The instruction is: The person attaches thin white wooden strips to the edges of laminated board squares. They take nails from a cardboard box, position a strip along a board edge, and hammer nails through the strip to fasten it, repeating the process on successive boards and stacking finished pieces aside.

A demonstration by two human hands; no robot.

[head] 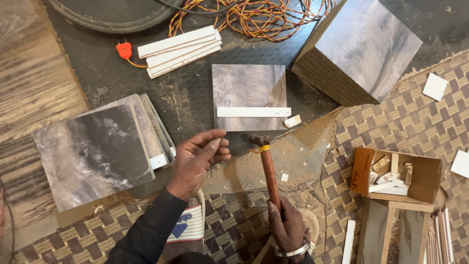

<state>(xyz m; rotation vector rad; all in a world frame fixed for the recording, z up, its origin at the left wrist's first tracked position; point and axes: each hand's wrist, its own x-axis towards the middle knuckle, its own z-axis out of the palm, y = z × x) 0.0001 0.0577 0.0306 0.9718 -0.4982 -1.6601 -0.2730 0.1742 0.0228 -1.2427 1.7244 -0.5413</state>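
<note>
Grey marbled laminate covered nearly every board in the head view. One square panel (249,97) lay flat on the dark floor (190,98) just ahead of the hands, and a white edge strip (253,112) rested across its lower part, with a small white offcut (292,121) just beside the strip's right end. As far as the view showed, the strip was laid in place but I could not tell whether it was fixed down; no nail showed along it. To the left a stack of similar panels (97,151) sat fanned out, to the upper right a thick block of stacked boards (359,49) stood on its edge, and a bundle of loose white strips (180,50) waited beyond the panel, so much of the material looked untouched.

Left hand (198,159) hovered just short of the panel's near edge, palm half turned inward, thumb and fingertips pinched together; whether something small sat between them was too fine to tell. Right hand (287,227) was clenched round the lower end of the wooden handle of a hammer (266,164), the handle rising away from the body and its dark head poised at the panel's near edge, just below the strip. A cardboard box (398,173) of small offcuts stood open on the woven mat (391,127) to the right.
</note>
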